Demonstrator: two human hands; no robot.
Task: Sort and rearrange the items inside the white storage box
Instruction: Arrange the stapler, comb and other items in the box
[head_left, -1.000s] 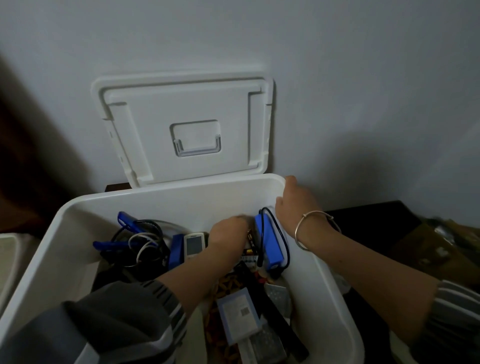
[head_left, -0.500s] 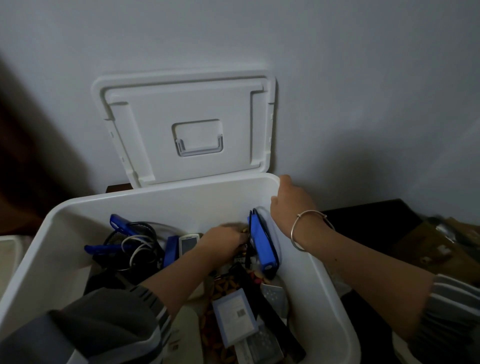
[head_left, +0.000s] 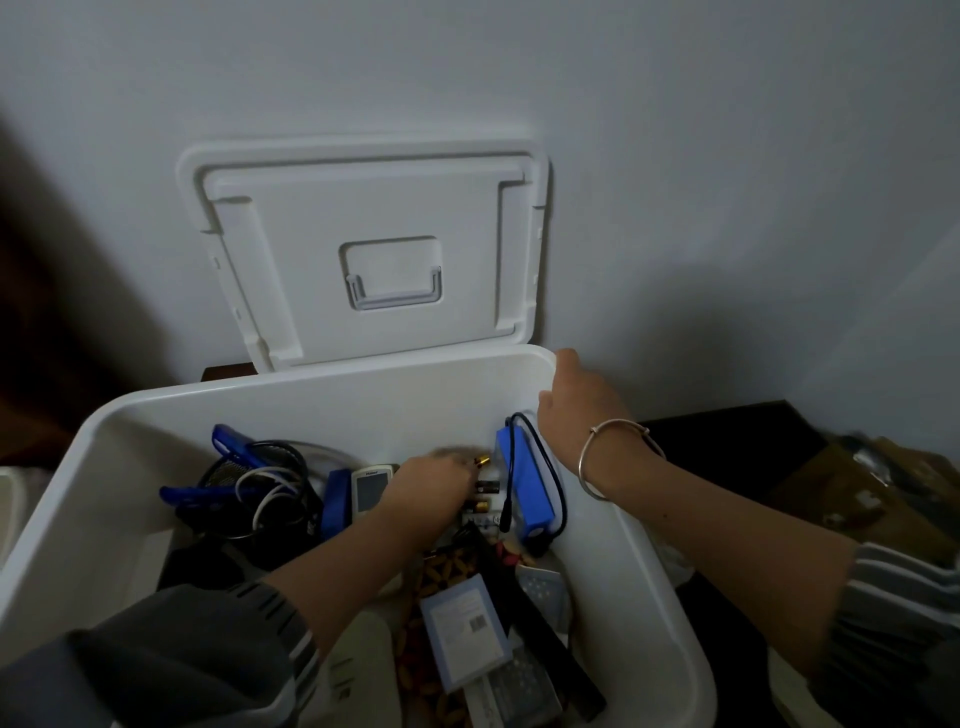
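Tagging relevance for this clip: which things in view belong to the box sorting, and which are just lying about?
In the job: white storage box, blue battery pack, loose batteries, remote control, tangled cables, left hand, right hand.
Lying about: box lid against the wall, cardboard box at right.

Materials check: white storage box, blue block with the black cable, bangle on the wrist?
White rectangular storage box: moulded plastic, smooth semi-gloss, judging by the rounded rim and soft sheen. Blue rectangular block: probably plastic-cased or wrapped, slightly glossy. Its black cable looks rubber-sheathed and matte. Thin silver bangle: metal, polished, with a bright glint.
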